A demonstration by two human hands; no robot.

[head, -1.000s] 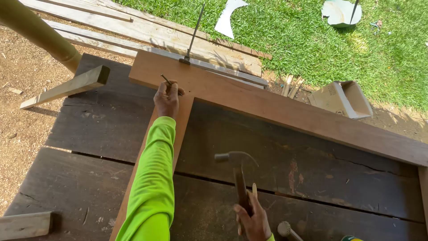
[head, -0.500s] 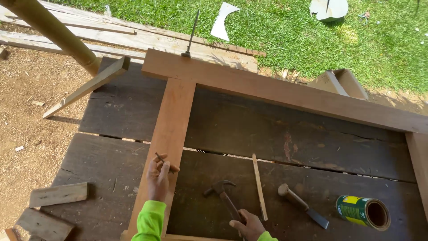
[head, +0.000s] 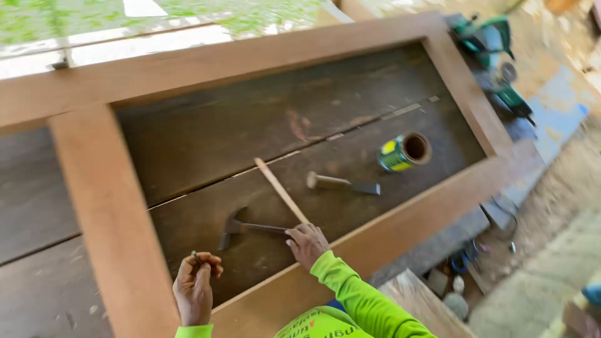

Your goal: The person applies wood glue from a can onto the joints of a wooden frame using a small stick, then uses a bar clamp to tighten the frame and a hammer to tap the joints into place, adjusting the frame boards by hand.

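Nailing stage: the person appears to be setting up to drive a nail into the wooden frame; judged from the hands alone.
Left hand: left hand is raised just beside the frame's upright member, fingertips pinched on a small nail.
Right hand: right hand is closed around the handle of the hammer, whose head lies on the dark boards inside the frame.
Nearby: thin wooden stick touching the right hand; chisel and tipped tin can further off, apart.
Next move calls for: standing the nail upright on the frame, steadying it, then lifting the hammer for light taps.
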